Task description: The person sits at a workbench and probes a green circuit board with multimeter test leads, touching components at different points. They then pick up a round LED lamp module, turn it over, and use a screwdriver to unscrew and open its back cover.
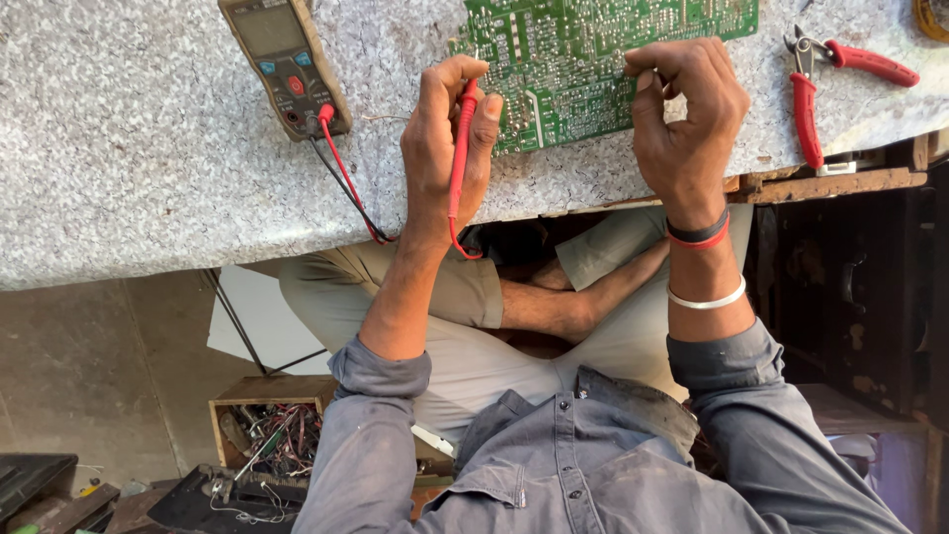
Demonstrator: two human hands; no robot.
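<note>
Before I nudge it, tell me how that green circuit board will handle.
The green circuit board looks thin and flat, so probably light and stiff. Lying on the speckled worktop, it would likely slide rather than roll. Its dense small parts suggest fragility; the right hand already touches its edge.

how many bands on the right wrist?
3. On the right hand's wrist: a black band nearest the hand, a red band right against it, and a white bangle further up the forearm, apart from them. The sleeve could hide more.
</note>
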